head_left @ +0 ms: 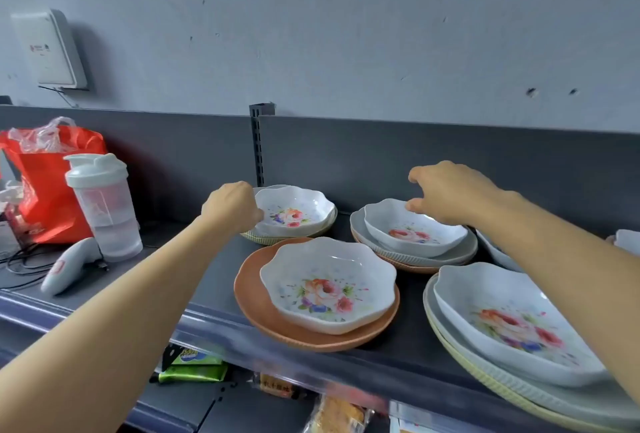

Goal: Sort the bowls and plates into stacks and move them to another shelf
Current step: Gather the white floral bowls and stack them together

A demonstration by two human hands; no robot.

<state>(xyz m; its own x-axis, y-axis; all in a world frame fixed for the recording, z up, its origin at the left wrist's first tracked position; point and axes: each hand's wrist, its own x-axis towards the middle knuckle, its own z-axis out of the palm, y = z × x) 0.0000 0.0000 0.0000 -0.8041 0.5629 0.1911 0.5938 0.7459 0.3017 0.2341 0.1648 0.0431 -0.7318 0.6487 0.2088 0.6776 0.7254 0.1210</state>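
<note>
Nothing here reads cleanly. The white wall box [48, 48] carries a small red logo with dark print beside it, too small to make out. The handheld scanner [65, 268] bears a blurred red mark. Below the shelf [223, 261], a green packet [197, 358] shows smeared yellow lettering, and a brown label [275, 389] has what may be Chinese characters.

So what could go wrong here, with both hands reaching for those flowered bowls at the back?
1. The left hand seems to grip the back-left bowl by its rim only; it might slip when lifted.
2. The orange plate sits near the front edge of the shelf, beside the left forearm; a nudge could knock it off.
</note>
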